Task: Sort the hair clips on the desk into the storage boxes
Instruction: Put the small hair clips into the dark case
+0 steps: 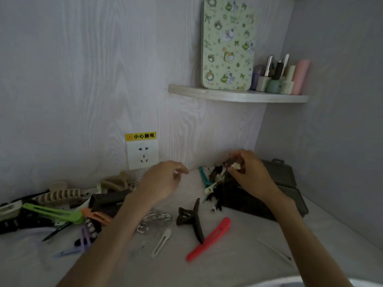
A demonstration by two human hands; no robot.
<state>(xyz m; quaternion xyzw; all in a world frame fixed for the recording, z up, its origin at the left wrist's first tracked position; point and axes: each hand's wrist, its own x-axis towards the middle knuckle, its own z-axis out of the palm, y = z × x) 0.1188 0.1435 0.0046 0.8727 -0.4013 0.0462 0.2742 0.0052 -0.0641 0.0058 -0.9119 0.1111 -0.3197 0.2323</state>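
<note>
A pale wood-grain desk (238,264) is sitting in a corner under grey-white wall panels, with a wall socket (142,154) and its yellow warning label (140,136) showing just above the desk edge. A curved corner shelf (238,96) is carrying a green patterned tin (228,44) standing upright and a row of nail polish bottles (277,79) beside it. A dark storage box (286,189) is lying open at the right rear of the desk, with a tangle of small dark and white clips (215,181) spilling at its left side. The right hand (248,172) is hovering over that box, its fingers curling round and pinching a small clip with a white flower (235,165). The left hand (161,181) is hanging above the desk centre, fingers loosely curled and grasping nothing. A heap of large hair clips (62,206) is lying at the left, including a green clip (53,213) and an orange one (97,216). Nearer the middle, a brown claw clip (191,218), a red clip (209,239), a white clip (162,241) and a silver chain clip (155,219) are lying apart on the surface
</note>
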